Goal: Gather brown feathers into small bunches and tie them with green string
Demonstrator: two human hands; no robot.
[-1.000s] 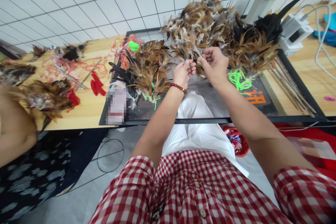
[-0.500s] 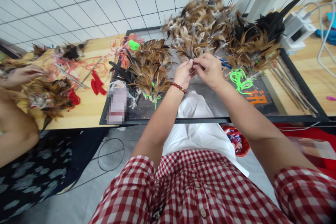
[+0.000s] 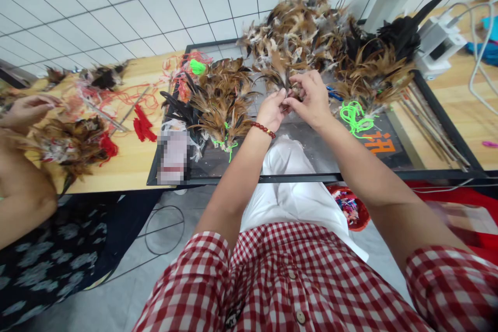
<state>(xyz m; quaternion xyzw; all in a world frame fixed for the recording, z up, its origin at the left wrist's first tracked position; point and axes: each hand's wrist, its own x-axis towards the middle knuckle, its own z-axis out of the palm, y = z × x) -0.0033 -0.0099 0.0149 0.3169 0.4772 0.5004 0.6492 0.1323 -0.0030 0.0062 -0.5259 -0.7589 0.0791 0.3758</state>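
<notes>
My left hand, with a red bead bracelet at its wrist, pinches the lower ends of a small bunch of feathers that points up and away. My right hand meets it from the right; its thumb presses at the quills beside my left fingertips and its forefinger is raised and bent. Its other fingers are partly hidden, as are the quill ends. Close to my left hand lies a bundle of brown feathers tied with green cord. A loose green cord lies right of my right hand.
Beyond my hands rises a large feather pile, with black feathers at its right. Thin sticks lie right, near a white charger. At left, another person's hand is near a feather bundle and red threads.
My right forefinger has lifted away from the thumb, and that hand has opened slightly. The feathers between my hands have turned, showing a broader brown face. The other person's hand shifted slightly left.
</notes>
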